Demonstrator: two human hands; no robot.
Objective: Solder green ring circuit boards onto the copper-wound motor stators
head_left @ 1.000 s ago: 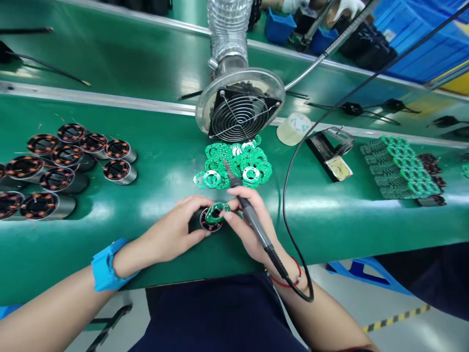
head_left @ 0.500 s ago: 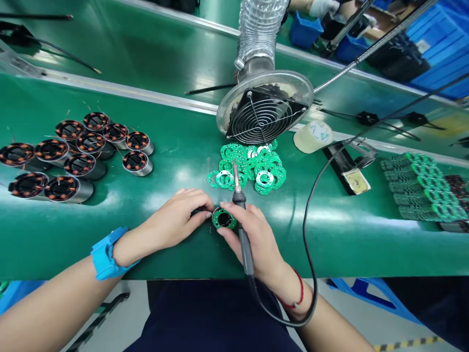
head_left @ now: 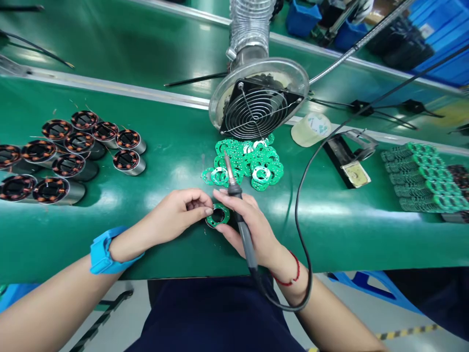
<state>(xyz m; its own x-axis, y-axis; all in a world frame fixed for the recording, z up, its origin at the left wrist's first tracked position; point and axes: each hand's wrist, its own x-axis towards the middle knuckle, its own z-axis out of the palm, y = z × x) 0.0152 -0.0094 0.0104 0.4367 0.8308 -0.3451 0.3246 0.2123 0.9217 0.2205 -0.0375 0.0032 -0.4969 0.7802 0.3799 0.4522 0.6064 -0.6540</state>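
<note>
A green ring-shaped circuit board (head_left: pixel 226 214) lies on top of a metal cylinder near the bench's front edge, most of the cylinder being hidden under it. My left hand (head_left: pixel 176 215) is closed, thumb and forefinger pinching at the board's left rim. From the other side, the thumb and fingers of my right hand (head_left: pixel 256 227) frame the board. That same hand carries a soldering iron (head_left: pixel 246 239), its tip slanting up and away from the board. Just beyond lies a pile of loose green ring boards (head_left: pixel 238 161).
Several wire-wound motor stators (head_left: pixel 78 142) stand at left. Over the board pile hangs a fume extractor (head_left: pixel 256 110). To the right are a tape roll (head_left: pixel 311 129), a soldering iron stand (head_left: pixel 346 159) and stacked boards (head_left: pixel 425 178). The iron's black cable (head_left: pixel 298 205) loops at my right.
The view has shifted slightly. My left fingers have come up onto the board's rim, and my right forefinger has lifted a little off its far edge. The iron stays in my right hand.
</note>
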